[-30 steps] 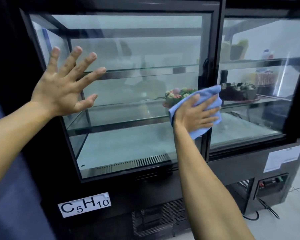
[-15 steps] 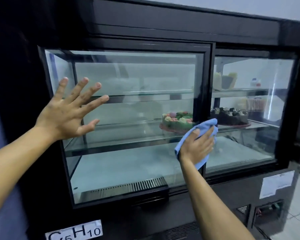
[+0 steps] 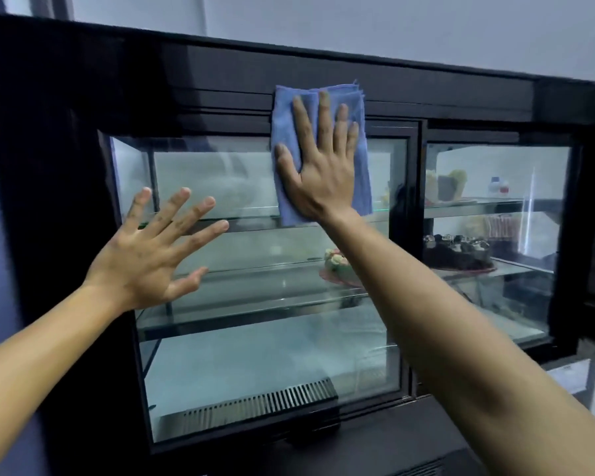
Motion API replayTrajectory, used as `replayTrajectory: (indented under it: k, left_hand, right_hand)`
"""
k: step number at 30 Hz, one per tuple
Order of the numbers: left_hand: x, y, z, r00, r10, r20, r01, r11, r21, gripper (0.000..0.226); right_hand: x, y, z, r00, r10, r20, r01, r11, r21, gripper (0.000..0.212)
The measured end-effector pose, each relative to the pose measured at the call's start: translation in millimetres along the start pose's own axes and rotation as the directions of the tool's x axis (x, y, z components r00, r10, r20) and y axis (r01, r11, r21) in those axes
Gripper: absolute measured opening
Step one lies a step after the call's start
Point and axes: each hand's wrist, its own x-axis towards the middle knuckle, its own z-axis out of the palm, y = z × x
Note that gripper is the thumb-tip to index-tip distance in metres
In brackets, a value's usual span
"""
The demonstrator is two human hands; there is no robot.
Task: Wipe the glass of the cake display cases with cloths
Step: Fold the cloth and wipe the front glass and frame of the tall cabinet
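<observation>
- The cloth (image 3: 318,149), blue, soft and folded to a rectangle, lies flat at the top of the left glass (image 3: 241,293), overlapping the black frame (image 3: 409,84).
- The right hand (image 3: 318,166) presses it with palm flat, fingers spread, nothing pinched.
- The left hand (image 3: 152,255), splayed and empty, is at the same pane lower left.
- Behind the glass: a cake (image 3: 337,267) on a clear shelf.

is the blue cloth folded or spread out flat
Folded: the blue cloth shows stacked layered edges along its top, pressed flat under the right hand.
</observation>
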Motion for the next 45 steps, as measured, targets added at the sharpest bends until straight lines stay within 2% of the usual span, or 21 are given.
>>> replayTrajectory:
  k: [2,3,6,9,13,17,19,22,24,26,27,30,32,34,35,37,40,42,45]
  left_hand:
    - [-1,1,0,1.000,0.005,-0.012,-0.005,1.000,-0.011,0.073]
    - [0,1,0,1.000,0.005,-0.017,-0.005,1.000,-0.017,0.073]
    - [1,0,0,1.000,0.004,-0.011,-0.005,1.000,-0.021,0.073]
    - [0,0,-1,1.000,0.003,-0.004,-0.003,1.000,-0.009,0.074]
    - [1,1,1,1.000,-0.009,-0.012,0.009,1.000,-0.020,0.074]
    - [2,1,3,1.000,-0.002,-0.011,0.002,0.999,-0.039,0.074]
    - [1,0,2,0.995,-0.084,-0.049,0.078,0.990,-0.120,0.072]
    - [9,-20,-9,0.927,-0.361,-0.103,0.328,0.911,-0.250,0.070]
    - [17,-54,-17,0.854,-0.514,-0.078,0.476,0.834,-0.281,0.070]
    - [19,-93,-21,0.805,-0.593,-0.015,0.563,0.771,-0.297,0.069]
    - [17,-110,-19,0.800,-0.600,0.014,0.577,0.762,-0.295,0.068]
    - [6,-125,-9,0.840,-0.541,0.038,0.533,0.811,-0.241,0.066]
    - [2,-122,-4,0.845,-0.534,0.014,0.524,0.823,-0.222,0.065]
    - [3,-120,-4,0.843,-0.538,0.004,0.526,0.821,-0.223,0.064]
    - [4,-121,-5,0.843,-0.537,0.003,0.524,0.822,-0.223,0.064]
    - [3,-123,-5,0.843,-0.538,0.000,0.525,0.822,-0.221,0.065]
    - [0,-122,-5,0.834,-0.552,-0.010,0.534,0.810,-0.241,0.065]
    - [0,-123,-5,0.829,-0.559,-0.017,0.536,0.803,-0.260,0.065]
    - [-2,-124,-6,0.835,-0.549,-0.029,0.522,0.808,-0.272,0.065]
  right_hand:
    - [-6,31,-5,0.988,-0.148,0.042,0.148,0.989,-0.008,0.066]
    - [-4,50,-10,0.987,-0.157,0.040,0.158,0.987,-0.030,0.064]
    - [-4,99,-23,1.000,0.016,0.015,-0.015,0.998,-0.063,0.064]
    - [-5,118,-30,0.988,0.157,-0.012,-0.157,0.987,-0.025,0.067]
    - [0,105,-35,0.979,0.193,-0.057,-0.195,0.981,-0.017,0.067]
    - [-9,24,-14,0.995,0.055,-0.088,-0.057,0.998,-0.019,0.061]
    - [-13,-37,0,0.994,0.006,-0.109,-0.005,1.000,0.014,0.061]
    - [-13,-103,17,0.987,-0.091,-0.133,0.095,0.995,0.026,0.062]
    - [-9,-105,16,0.979,-0.159,-0.131,0.165,0.986,0.037,0.061]
    - [-7,-79,12,0.976,-0.182,-0.117,0.186,0.982,0.023,0.059]
    - [-6,-61,10,0.983,-0.139,-0.118,0.141,0.990,0.007,0.057]
    - [-8,-12,2,0.981,0.128,-0.146,-0.126,0.992,0.023,0.057]
    - [-10,-17,2,0.956,0.260,-0.134,-0.254,0.965,0.058,0.061]
    - [-12,-54,7,0.937,0.329,-0.112,-0.323,0.944,0.070,0.067]
    - [-15,-79,12,0.946,0.309,-0.099,-0.305,0.951,0.056,0.068]
    - [-22,-133,24,0.983,0.166,-0.085,-0.163,0.986,0.035,0.068]
    - [-25,-196,40,0.996,-0.038,-0.083,0.042,0.998,0.051,0.066]
    - [-21,-208,40,0.985,-0.159,-0.071,0.163,0.984,0.069,0.064]
    - [-9,-180,38,0.951,-0.303,-0.065,0.306,0.952,0.031,0.062]
